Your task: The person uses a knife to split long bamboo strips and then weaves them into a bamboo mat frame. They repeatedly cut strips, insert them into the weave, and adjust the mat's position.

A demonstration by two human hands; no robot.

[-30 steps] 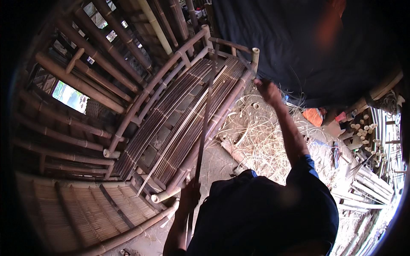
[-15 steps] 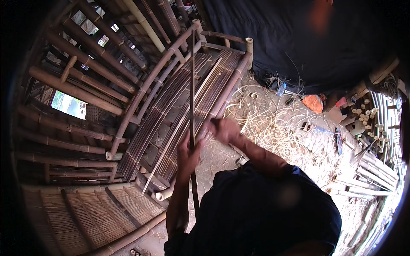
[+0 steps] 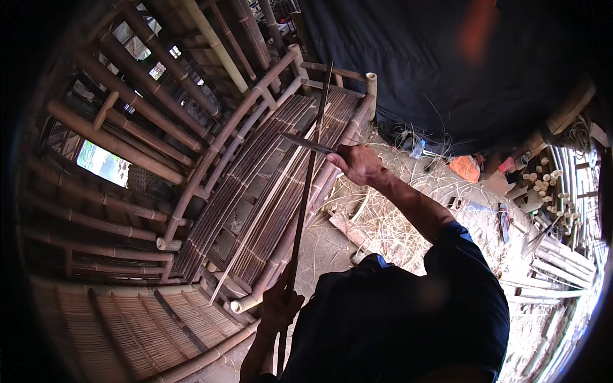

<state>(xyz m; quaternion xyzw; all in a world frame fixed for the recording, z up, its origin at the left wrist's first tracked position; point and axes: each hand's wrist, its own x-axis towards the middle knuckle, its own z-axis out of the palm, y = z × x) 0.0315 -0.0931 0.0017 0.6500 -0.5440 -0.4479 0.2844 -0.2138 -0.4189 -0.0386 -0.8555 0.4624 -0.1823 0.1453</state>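
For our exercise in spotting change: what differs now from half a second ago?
The left hand moved down, toward the body, while the right hand, holding the knife, moved up and away. The strip now leans right at its top. Unchanged: left hand on strip, bench in place.

One bare left hand [image 3: 281,310] and one bare right hand [image 3: 359,164] make two. There is one long, thin, dark brown strip [image 3: 306,191], one knife with a dark tapering blade [image 3: 297,140], one brown slatted bamboo bench [image 3: 223,135]; far, one wide black sheet [image 3: 408,70]; right, one crumpled orange bundle [image 3: 465,168] and over ten pale round bamboo ends [image 3: 539,184].
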